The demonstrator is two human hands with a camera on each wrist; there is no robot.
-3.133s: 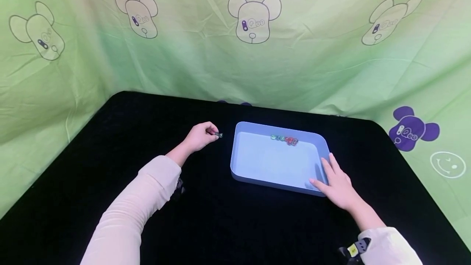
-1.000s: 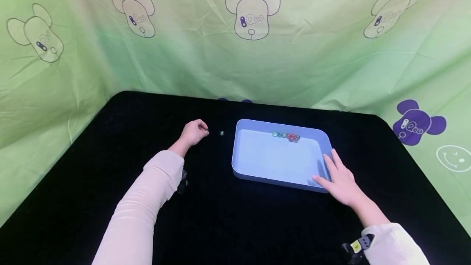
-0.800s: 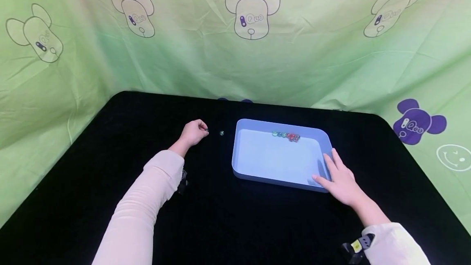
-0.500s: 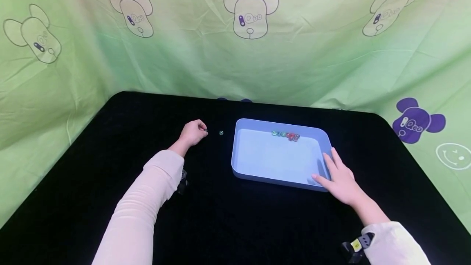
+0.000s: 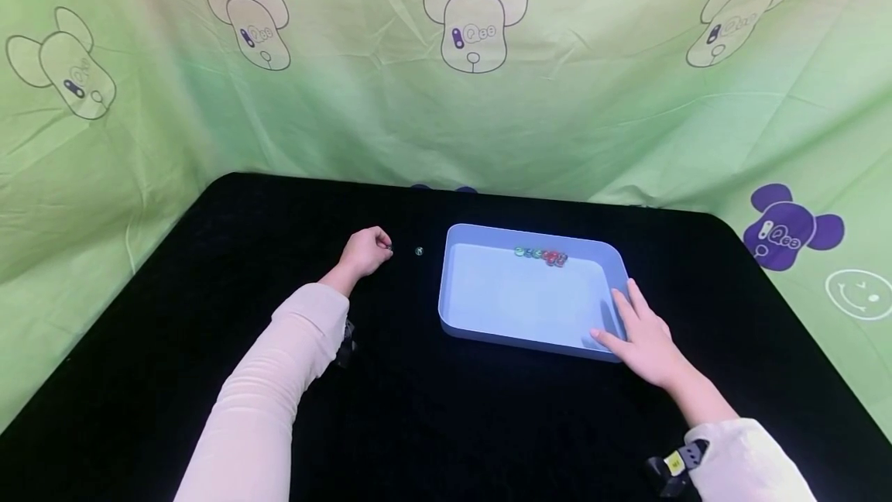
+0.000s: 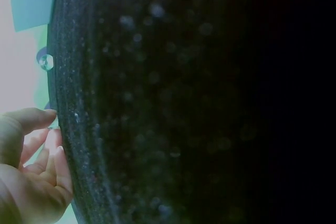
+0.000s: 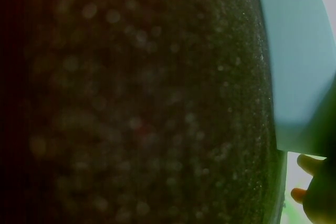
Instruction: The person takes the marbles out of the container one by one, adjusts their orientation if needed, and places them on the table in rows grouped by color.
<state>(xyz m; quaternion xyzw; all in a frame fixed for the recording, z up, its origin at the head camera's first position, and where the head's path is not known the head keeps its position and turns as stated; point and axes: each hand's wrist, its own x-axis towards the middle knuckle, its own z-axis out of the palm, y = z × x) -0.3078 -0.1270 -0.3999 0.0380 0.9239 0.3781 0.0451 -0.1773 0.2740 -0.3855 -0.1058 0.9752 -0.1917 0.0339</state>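
My left hand [image 5: 365,252] is low over the black cloth, left of the tray, its thumb and fingertips pinching a small dark glass marble [image 5: 389,248]. Most of that marble is hidden; in the left wrist view a greenish bit shows between thumb and fingers. A single clear-green marble [image 5: 419,251] lies on the cloth between this hand and the light blue tray [image 5: 516,345]. Inside the tray, along its far wall, several green and red marbles [image 5: 553,257] sit close together. My right hand [image 5: 646,342] rests with spread, fairly straight fingers on the tray's near right corner.
Black cloth [image 5: 446,424] covers the table around the tray. A green curtain [image 5: 348,115] with printed bear heads hangs behind and at both sides. Dark devices are strapped at both wrists, beside the light sleeves [image 5: 251,393].
About three seconds ago my left hand was at the lone marble's spot; it has shifted left, leaving that marble on the cloth. My right hand has kept to the tray corner.
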